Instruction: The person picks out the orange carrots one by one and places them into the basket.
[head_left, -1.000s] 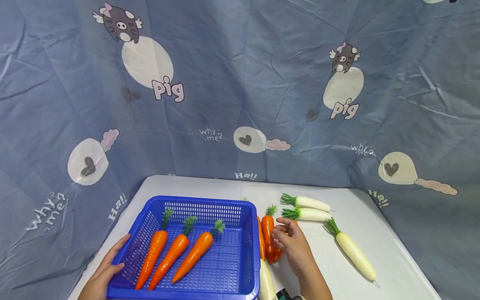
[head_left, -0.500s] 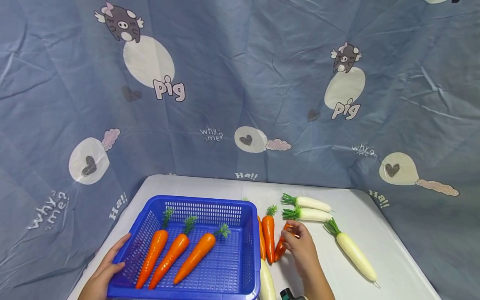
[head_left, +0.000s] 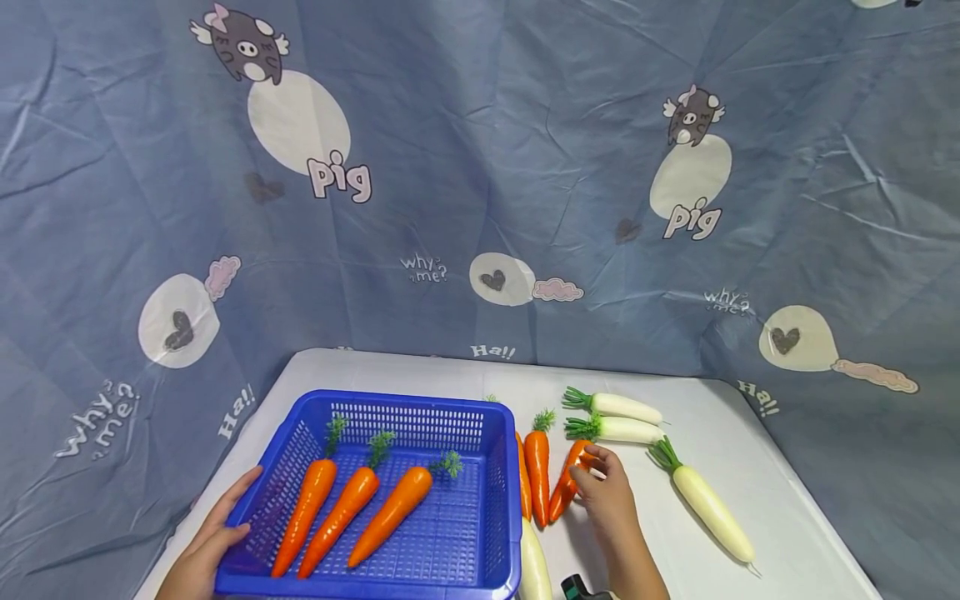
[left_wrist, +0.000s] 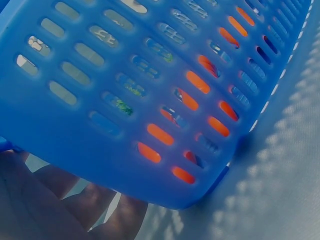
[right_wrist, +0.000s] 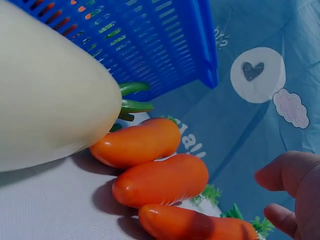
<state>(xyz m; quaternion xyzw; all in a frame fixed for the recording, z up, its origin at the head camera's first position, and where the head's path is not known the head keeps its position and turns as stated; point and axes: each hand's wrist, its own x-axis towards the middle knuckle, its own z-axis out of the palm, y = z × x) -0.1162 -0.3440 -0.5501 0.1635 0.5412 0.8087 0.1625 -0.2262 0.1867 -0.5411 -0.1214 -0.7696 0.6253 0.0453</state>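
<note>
A blue plastic basket (head_left: 498, 492) holds a left carrot (head_left: 303, 517), a middle carrot (head_left: 339, 521) and a right carrot (head_left: 390, 517). My left hand (head_left: 201, 546) grips its left rim; in the left wrist view the fingers (left_wrist: 95, 202) pass behind the basket's blue edge. To the basket's right, my right hand (head_left: 611, 496) hovers at the upper part of a tilted carrot (head_left: 562, 496), thumb and fingertips apart. The right wrist view shows this carrot (right_wrist: 195, 222) lying on the table, below the parted fingers (right_wrist: 285, 172). An upright-lying carrot (head_left: 537, 475) sits left of it.
Another carrot (head_left: 523, 483) lies along the basket's right wall, above a white radish (head_left: 532, 562). Two radishes lie at the back, one the lower radish (head_left: 626, 429); a larger radish (head_left: 712, 512) slants at the right. A patterned blue curtain (head_left: 480, 167) hangs behind the white table (head_left: 675, 567).
My right hand has shifted slightly right and down, from over the two carrots to beside the tilted one, uncovering its top. The left hand stays at the basket rim.
</note>
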